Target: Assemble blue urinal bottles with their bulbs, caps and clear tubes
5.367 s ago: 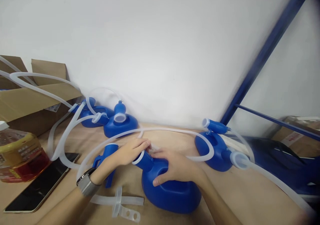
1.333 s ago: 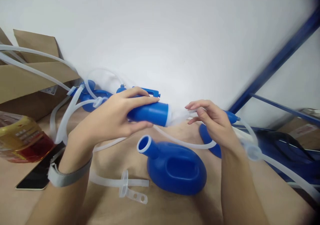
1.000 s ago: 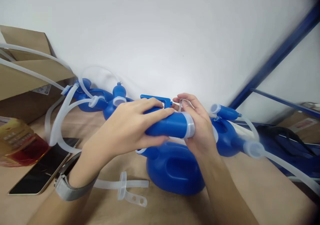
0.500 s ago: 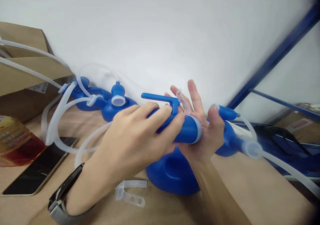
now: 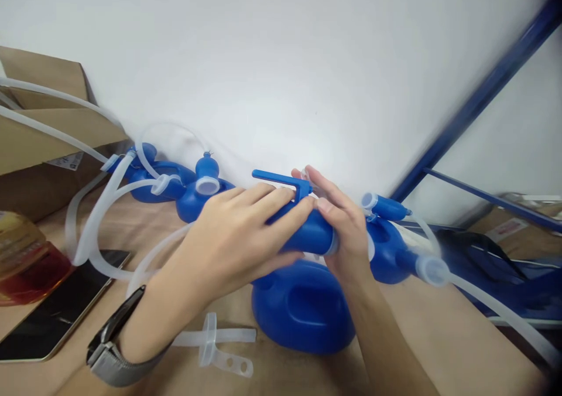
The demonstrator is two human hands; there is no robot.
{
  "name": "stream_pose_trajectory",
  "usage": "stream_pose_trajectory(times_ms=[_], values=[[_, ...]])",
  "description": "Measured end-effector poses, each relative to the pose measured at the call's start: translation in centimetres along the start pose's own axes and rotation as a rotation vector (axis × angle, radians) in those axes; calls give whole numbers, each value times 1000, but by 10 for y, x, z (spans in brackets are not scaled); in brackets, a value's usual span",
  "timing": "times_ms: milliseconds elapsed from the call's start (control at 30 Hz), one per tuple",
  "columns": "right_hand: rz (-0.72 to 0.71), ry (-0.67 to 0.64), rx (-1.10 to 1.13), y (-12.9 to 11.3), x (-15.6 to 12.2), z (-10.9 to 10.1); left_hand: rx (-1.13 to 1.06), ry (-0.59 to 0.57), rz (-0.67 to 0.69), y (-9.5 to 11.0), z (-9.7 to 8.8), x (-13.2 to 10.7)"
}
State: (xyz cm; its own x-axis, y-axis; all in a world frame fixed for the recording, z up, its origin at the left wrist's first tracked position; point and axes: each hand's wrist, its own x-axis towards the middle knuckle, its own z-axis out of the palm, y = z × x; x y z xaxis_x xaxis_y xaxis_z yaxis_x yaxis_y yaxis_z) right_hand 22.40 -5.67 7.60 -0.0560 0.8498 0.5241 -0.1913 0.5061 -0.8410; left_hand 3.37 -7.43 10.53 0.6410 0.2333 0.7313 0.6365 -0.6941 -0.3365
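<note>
Cylinder, blue plastic with an L-shaped handle, was up in both hands, hiding the upper part of a blue plastic jug on the table. Left hand gripped the body from above, fingers wrapped over it. Right hand grasped the pale-capped end, fingers around a translucent strap beside the knob at the handle's base. Step in hand looked like fastening strap to knob; too small to tell whether it was already hooked. Next move probably called for left hand keeping the cylinder steady while right thumb pressed the strap over the knob, without twisting the cap. A second strap collar lay loose around its tubing, left of the jug.
</note>
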Motion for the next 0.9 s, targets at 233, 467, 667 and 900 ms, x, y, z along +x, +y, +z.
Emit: stream_pose_trajectory(times_ms=[233,467,667,900], values=[[-132,139,-290,-6,0,-3,43,31,19,-8,-4,-5],[-138,211,-256,-8,1,0,69,9,43,-2,-3,-1],[109,223,-13,-11,6,-6,86,-9,68,3,-4,-1],[293,201,174,-8,8,-7,158,12,91,10,-3,2]])
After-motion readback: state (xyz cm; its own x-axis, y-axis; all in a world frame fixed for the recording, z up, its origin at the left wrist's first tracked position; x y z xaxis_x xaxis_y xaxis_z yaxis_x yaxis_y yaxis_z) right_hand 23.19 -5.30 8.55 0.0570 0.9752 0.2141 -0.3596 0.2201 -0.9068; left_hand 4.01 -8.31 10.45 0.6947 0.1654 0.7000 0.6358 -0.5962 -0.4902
